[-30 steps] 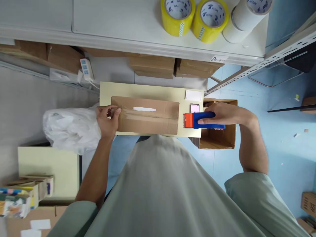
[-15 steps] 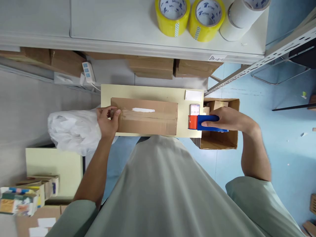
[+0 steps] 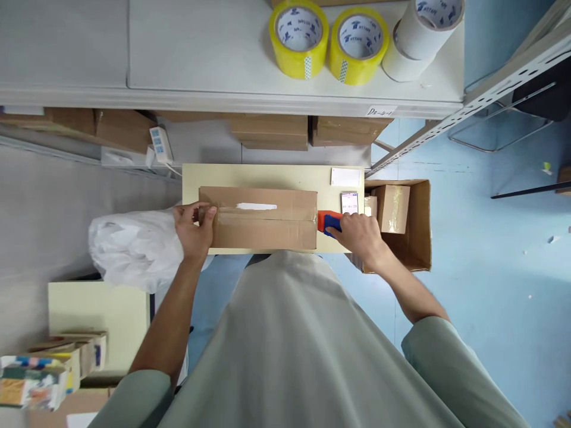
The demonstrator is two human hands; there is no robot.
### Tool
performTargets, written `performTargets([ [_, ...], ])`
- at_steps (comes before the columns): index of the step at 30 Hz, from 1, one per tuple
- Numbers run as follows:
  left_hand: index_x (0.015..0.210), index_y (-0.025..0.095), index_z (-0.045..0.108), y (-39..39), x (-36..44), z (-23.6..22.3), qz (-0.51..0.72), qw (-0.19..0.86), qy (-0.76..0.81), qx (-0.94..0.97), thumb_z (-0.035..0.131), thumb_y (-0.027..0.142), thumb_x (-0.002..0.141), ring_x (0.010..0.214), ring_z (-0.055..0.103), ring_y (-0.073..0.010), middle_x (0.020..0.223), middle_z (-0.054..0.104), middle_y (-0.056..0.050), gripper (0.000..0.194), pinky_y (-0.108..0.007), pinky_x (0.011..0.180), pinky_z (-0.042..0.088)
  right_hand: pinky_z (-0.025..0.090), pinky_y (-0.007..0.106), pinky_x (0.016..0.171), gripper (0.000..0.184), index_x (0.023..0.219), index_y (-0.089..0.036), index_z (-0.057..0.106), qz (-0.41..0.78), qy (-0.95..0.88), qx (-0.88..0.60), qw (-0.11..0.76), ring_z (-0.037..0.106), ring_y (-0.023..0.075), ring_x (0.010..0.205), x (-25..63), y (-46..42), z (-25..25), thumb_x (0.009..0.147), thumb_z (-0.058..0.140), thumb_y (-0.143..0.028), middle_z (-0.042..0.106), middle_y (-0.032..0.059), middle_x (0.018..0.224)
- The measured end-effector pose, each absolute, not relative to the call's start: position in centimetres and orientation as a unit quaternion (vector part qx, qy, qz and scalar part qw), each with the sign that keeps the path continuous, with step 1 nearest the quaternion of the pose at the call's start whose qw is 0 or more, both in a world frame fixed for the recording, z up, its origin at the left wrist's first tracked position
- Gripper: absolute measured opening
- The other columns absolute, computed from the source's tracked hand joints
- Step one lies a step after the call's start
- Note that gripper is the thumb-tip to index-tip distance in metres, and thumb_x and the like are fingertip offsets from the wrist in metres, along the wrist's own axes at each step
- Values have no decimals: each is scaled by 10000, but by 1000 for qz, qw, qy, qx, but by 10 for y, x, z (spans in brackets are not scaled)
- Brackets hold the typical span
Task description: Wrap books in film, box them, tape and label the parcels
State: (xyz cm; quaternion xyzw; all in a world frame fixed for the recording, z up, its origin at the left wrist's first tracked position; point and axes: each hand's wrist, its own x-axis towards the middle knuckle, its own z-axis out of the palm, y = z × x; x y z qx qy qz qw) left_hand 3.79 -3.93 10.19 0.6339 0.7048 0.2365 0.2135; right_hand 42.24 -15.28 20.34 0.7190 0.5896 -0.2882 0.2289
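A long cardboard box [image 3: 263,232] lies across the pale yellow tabletop [image 3: 285,176], with a white label strip and a taped seam on its upper face. At its left end my left hand [image 3: 195,229] grips the edge, thumb on top and fingers curled. My right hand [image 3: 359,235] is closed round a blue and red tape dispenser [image 3: 332,224], whose red end meets the box's right end. Most of the dispenser is hidden behind my fingers. Just above that hand a phone [image 3: 349,203] showing digits rests on the tabletop.
An open carton [image 3: 417,238] holding smaller boxes stands to the right. Yellow tape rolls [image 3: 298,44] and white rolls [image 3: 408,56] sit on the shelf [image 3: 200,53] ahead. A white plastic bag [image 3: 134,246] bulges at the left; a white card [image 3: 345,177] lies on the tabletop.
My right hand has brought the tape dispenser leftward from over the open carton to the box's right end. My left hand keeps its hold. The view has shifted slightly.
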Motion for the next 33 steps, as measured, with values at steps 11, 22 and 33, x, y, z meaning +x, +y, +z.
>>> performTargets([
  [11,1131,224,625,-49,37,98,243,193,756,577,795,420,919,1012,696,-252,1075,681,-76,335,-367,942,580,561,373,798,581,1318,-101,628,-263,388,883,34,817,384,1073,407,-175,167,1171,438,-630,821,271,1144],
  [22,672,257,459,-47,12,106,173,205,697,665,696,614,970,882,701,-278,850,683,-91,523,-344,801,511,529,337,791,614,1032,-252,546,-273,339,864,-252,721,285,921,356,-162,169,1056,402,-848,779,148,1036],
  [33,953,242,750,-50,-75,45,250,279,666,646,826,524,914,1037,803,-301,1073,857,-94,294,-366,937,592,567,356,804,624,983,-261,501,-236,285,792,-486,646,212,857,277,-173,58,1000,439,-882,671,34,906],
])
